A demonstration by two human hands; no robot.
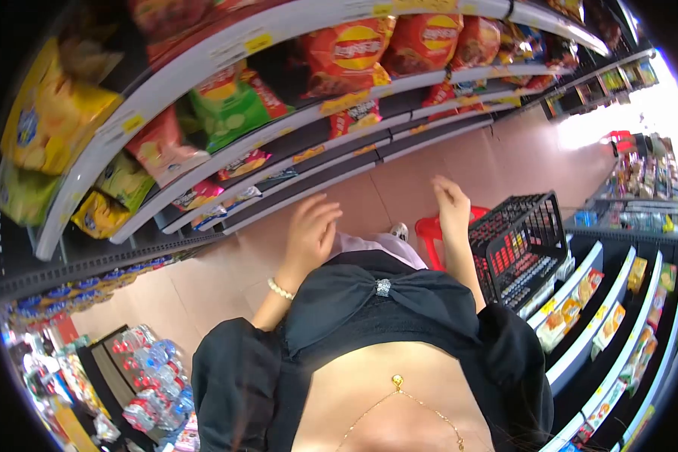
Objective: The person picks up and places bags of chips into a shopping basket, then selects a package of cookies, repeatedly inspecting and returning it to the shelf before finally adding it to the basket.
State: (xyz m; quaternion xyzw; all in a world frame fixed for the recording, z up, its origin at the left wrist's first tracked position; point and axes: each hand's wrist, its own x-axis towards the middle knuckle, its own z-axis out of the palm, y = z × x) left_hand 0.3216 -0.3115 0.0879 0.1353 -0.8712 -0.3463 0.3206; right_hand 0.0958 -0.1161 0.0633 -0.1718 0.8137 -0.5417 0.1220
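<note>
My left hand (313,226) is raised in front of my body, with loosely bent fingers apart and nothing in them; beads circle its wrist. Nearest to it are the lower snack shelves with a few small bags (242,164). On the other side, my right hand (452,205) hangs in the air, empty, its fingers relaxed and slightly curled. A red stool (428,230) stands below and beside it, and a black basket (520,248) is just to its right. Neither hand touches a product.
Shelves with red chip bags (352,51), a green bag (230,109) and a yellow bag (53,113) run along the left and top. More shelves (580,339) with packets line the right. Bottled drinks (158,373) stand at the lower left. Tiled floor (399,181) lies between the shelves.
</note>
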